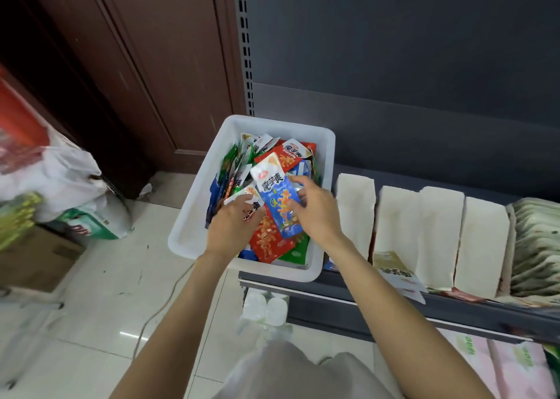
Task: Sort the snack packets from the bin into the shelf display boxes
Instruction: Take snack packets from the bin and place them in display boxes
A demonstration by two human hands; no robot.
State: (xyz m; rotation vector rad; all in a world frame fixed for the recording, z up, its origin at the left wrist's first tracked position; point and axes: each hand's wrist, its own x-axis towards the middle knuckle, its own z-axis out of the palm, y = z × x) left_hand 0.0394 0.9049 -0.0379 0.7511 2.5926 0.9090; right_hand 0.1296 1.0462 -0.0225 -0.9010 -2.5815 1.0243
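Note:
A white plastic bin sits on the left end of a dark shelf, heaped with several snack packets in red, blue and green. My right hand pinches a blue and white packet lifted above the heap. Just left of it, my left hand holds a red and white packet inside the bin. White display boxes stand in a row on the shelf to the right of the bin.
One display box at far right holds greenish packets. A loose pale packet lies at the shelf's front edge. Bags and a cardboard box crowd the tiled floor at left. Bottles stand below the shelf.

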